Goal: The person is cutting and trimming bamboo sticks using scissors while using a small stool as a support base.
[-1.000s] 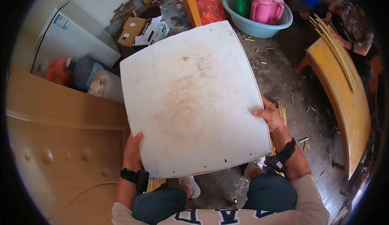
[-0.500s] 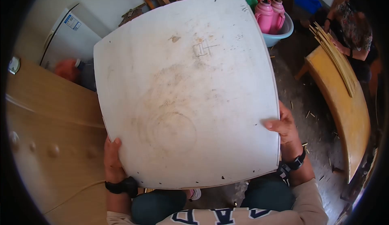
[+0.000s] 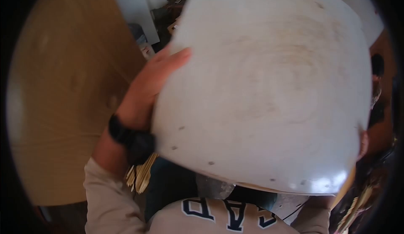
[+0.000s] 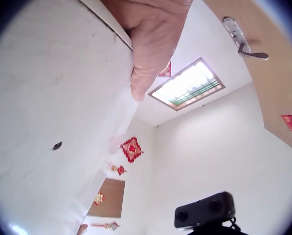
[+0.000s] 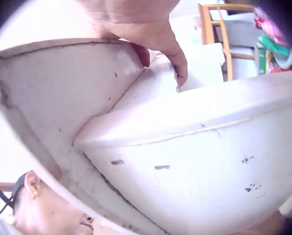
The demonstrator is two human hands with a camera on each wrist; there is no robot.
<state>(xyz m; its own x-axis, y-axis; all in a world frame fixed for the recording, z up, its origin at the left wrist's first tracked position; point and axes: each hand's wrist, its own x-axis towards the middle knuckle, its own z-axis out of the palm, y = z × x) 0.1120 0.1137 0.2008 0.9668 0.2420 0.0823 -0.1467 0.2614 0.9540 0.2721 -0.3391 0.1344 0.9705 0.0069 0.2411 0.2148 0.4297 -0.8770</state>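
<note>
Lifted higher now, the board point(image 3: 269, 86) fills my view; my left hand point(image 3: 147, 90) and right hand point(image 5: 136, 22) grip its edges.

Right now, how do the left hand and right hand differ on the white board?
The left hand shows fully, thumb laid on the white board; the right hand is almost hidden behind its edge. The left hand sits higher along its side, the right hand lower, near the corner. Both grip it by opposite edges.
</note>
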